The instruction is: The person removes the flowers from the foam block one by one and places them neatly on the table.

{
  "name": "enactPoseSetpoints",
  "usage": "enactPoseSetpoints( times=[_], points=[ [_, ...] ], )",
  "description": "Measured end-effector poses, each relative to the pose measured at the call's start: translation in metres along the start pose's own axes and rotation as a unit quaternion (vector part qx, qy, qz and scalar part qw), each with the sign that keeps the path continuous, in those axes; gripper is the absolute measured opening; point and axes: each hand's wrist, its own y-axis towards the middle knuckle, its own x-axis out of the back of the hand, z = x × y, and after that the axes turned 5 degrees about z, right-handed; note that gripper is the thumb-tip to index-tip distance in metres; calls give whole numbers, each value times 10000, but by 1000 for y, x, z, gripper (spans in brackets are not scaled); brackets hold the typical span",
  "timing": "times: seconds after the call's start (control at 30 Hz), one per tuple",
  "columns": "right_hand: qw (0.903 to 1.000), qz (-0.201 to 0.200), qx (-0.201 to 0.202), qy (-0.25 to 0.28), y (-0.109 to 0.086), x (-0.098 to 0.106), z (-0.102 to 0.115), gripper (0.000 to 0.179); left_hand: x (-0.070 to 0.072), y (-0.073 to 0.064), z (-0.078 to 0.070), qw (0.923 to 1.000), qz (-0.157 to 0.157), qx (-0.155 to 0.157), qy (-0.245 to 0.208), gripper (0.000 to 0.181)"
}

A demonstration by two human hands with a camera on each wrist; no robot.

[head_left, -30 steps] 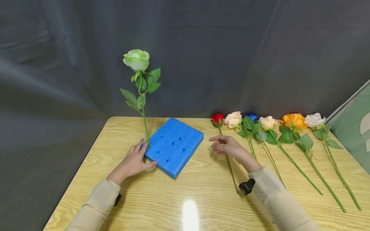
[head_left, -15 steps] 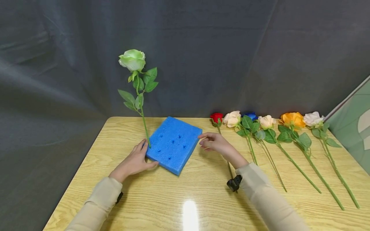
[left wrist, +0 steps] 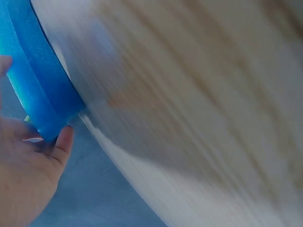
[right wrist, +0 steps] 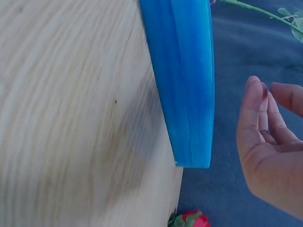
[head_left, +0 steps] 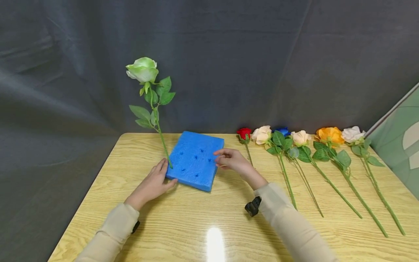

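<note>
A blue foam block point(head_left: 193, 143) with several small holes lies on the table. One green-white rose point(head_left: 143, 70) stands in its left corner, leaning left. My left hand point(head_left: 151, 188) grips that corner near the stem's foot, thumb along the front side and fingers on the left side. In the left wrist view, the foam edge point(left wrist: 45, 101) sits between thumb and fingers. My right hand point(head_left: 236, 163) hovers by the block's right edge, fingers loosely bent and holding nothing. The right wrist view shows a gap between this hand and the foam.
Right of the block lie a red rose point(head_left: 243, 133), a peach rose point(head_left: 262, 135), a blue rose point(head_left: 282, 131), another pale peach rose point(head_left: 300, 138), an orange rose point(head_left: 330, 135) and a whitish rose point(head_left: 353, 134). A dark curtain point(head_left: 222, 65) hangs behind the wooden table point(head_left: 183, 225).
The foam block has turned counter-clockwise, its front corner swinging right while my left hand stays on it. The standing rose has shifted left. My right hand has moved left to the block.
</note>
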Motion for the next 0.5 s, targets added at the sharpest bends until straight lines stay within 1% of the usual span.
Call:
enactPoseSetpoints(
  times=[0.13,0.23,0.37,0.5],
  points=[
    [9999,-4,-1,151,5,-8,3,37,-2,1,-1,9997,-176,-161,70,77],
    [9997,-25,15,253,10,-14,5,36,-2,2,-2,9994,-241,-254,58,72],
    [9997,-17,70,220,15,-22,7,36,0,2,-4,9989,-307,-353,102,68],
    [9998,-12,102,189,19,-30,9,35,1,2,-2,9981,-316,-443,302,70]
  ],
)
